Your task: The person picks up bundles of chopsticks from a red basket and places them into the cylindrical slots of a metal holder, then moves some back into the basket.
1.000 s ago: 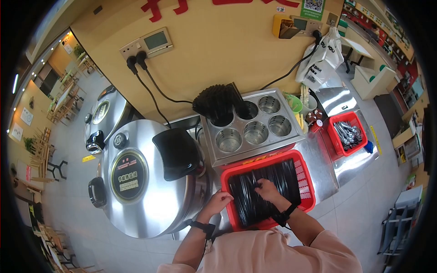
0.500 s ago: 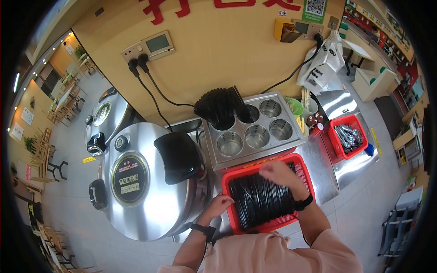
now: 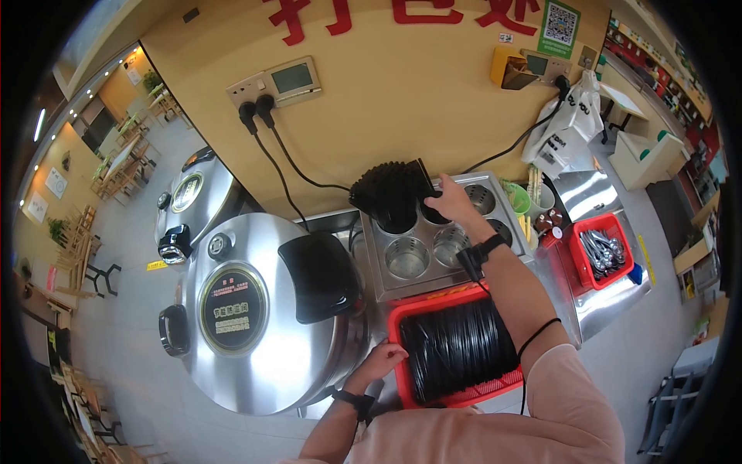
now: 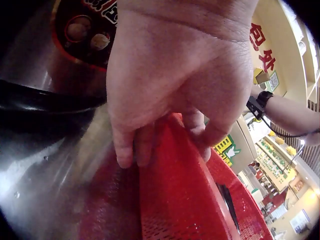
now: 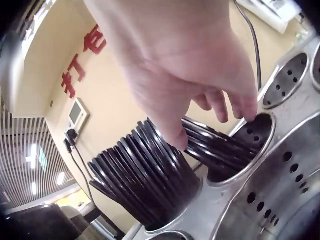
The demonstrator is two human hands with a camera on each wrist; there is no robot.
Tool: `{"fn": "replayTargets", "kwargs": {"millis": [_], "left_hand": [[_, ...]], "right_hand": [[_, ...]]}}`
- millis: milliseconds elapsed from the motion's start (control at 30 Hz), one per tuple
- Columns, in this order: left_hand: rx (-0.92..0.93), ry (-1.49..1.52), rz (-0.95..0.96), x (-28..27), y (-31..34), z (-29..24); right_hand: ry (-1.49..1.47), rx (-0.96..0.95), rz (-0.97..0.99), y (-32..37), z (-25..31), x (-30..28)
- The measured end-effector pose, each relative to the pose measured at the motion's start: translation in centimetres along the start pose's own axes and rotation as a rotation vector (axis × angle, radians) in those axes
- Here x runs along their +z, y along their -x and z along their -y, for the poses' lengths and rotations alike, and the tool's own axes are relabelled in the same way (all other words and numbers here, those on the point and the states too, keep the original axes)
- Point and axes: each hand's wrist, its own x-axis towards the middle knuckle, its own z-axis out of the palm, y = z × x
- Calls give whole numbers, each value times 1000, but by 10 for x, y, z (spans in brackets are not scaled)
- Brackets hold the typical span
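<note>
In the head view, my left hand [image 3: 382, 362] is at the left rim of a red basket [image 3: 440, 298] full of long black sticks [image 3: 461, 348]. The left wrist view shows this hand [image 4: 182, 70] gripping the basket wall [image 4: 175, 185], thumb and fingers on opposite sides. My right hand [image 3: 454, 203] reaches over a metal holder [image 3: 390, 293] with round cups. In the right wrist view, the fingers of this hand [image 5: 187, 75] hang apart above a cup, thumb against a few black sticks [image 5: 220, 150] leaning there. A dense bundle [image 5: 145, 175] fills the neighbouring cup.
A big round steel cooker [image 3: 286, 371] with a black handle stands left of the basket. Right of the holder are small cups, a red basket of spoons [image 3: 601, 251] and a hanging white bag [image 3: 568, 135]. Black cables run along the wall.
My right hand has left the basket and moved up and away to the back row of the holder. The left hand stays at the basket rim, and the head view has shifted slightly.
</note>
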Motion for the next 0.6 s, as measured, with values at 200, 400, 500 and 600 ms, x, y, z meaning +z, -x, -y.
{"fn": "replayTargets", "kwargs": {"millis": [200,400,500,600], "left_hand": [[18,8,-4,4,-2,18],[-33,43,24,1,-1,6],[35,12,10,2,-3,16],[-4,41,28,2,-4,16]], "right_hand": [[16,73,65,-18,20,30],[1,41,45,-21,9,39],[-48,17,66,-21,8,35],[-132,24,132,-21,7,30]]}}
